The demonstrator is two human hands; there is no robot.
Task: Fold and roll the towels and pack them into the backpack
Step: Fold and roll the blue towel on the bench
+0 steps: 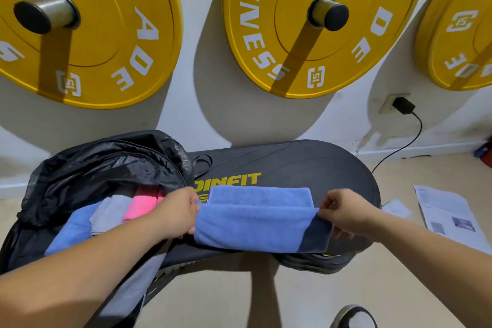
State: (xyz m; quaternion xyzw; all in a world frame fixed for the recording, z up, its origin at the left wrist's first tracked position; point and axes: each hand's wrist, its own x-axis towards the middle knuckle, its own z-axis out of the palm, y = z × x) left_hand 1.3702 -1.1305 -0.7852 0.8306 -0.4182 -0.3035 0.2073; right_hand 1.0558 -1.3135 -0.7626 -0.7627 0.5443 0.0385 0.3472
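A blue towel [255, 221] lies folded lengthwise on a black padded bench [306, 168]. My left hand [178, 214] pinches the towel's left end and my right hand [343, 212] pinches its right end, lifting the near layer. A dark grey cloth [316, 234] shows beneath the towel's right end. On the left, a black backpack [101, 165] lies open. Inside it sit a pink towel [142, 205], a grey towel [110, 212] and a light blue towel [73, 229].
Three yellow weight plates [292, 21] hang on the white wall behind the bench. A black charger [403, 105] is plugged in at the right, its cable trailing to the floor. Papers [447, 218] lie on the floor at right. A shoe [354, 317] shows below.
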